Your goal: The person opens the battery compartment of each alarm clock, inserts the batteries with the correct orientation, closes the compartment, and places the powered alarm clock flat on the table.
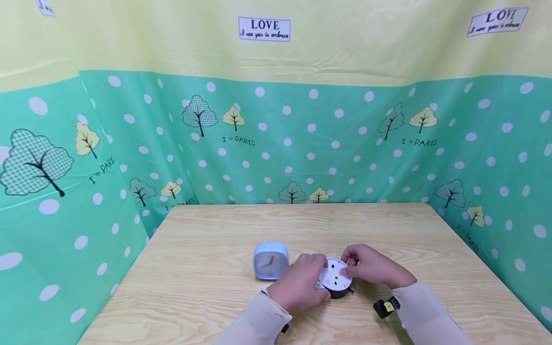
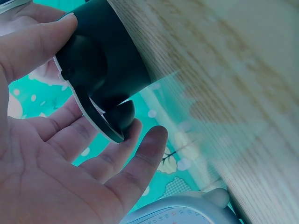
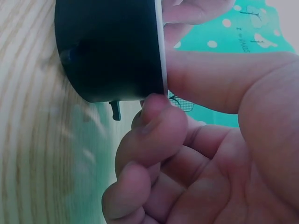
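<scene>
A round black alarm clock (image 1: 336,278) with a white back plate lies back side up, low over the wooden table. My left hand (image 1: 302,281) grips its left side. In the left wrist view, that thumb lies against the black body (image 2: 126,51) and the other fingers spread along the ear-shaped edge. On the opposite side, my right hand (image 1: 373,265) pinches the rim, thumb pressed on the white plate and curled fingers at the side. A small black foot (image 3: 115,111) sticks out from the body in the right wrist view. The clock's dial is hidden.
A light blue square clock (image 1: 270,261) stands upright just left of the black one, behind my left hand. The wooden table (image 1: 207,249) reaches back to a green and yellow curtain (image 1: 267,158), which also hangs along both sides.
</scene>
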Available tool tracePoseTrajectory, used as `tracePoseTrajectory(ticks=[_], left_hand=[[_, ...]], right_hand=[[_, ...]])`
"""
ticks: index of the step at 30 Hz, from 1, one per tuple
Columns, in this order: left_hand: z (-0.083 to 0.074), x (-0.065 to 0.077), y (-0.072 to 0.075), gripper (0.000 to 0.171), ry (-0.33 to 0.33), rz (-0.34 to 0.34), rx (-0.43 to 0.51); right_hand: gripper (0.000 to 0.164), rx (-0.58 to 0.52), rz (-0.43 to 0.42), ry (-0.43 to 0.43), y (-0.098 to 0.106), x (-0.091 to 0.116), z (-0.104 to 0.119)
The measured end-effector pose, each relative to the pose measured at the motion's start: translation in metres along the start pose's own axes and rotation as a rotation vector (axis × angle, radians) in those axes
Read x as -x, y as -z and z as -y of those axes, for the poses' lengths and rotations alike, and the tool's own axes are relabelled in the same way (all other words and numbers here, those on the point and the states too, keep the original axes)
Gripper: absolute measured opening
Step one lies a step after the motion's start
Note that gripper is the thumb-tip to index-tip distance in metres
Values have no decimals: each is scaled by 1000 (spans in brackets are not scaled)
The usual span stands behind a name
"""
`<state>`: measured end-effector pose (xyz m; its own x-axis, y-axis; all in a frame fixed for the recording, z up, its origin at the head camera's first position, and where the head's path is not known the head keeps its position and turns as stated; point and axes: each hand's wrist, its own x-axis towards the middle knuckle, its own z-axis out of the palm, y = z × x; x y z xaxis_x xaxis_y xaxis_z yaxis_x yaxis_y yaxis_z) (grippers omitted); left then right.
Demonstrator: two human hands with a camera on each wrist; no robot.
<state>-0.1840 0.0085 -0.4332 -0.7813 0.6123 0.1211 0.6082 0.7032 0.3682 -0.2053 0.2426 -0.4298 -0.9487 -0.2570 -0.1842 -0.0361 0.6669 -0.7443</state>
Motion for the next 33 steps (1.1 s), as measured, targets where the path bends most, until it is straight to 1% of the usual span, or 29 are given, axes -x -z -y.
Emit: tracePoseTrajectory(ticks=[5, 11, 16, 33], left_hand=[[0, 0, -1, 54, 5, 3, 0], [0, 0, 0, 55, 13, 11, 4], [-1, 1, 0, 55, 11, 12, 0], [-1, -2, -1, 53, -10, -8, -13]], right_hand=[[26, -49, 29, 14, 1, -1, -2], [26, -61, 38, 23, 1, -4, -7], [26, -78, 46, 28, 1, -3, -6], [21, -42, 13, -10, -2, -1, 0]])
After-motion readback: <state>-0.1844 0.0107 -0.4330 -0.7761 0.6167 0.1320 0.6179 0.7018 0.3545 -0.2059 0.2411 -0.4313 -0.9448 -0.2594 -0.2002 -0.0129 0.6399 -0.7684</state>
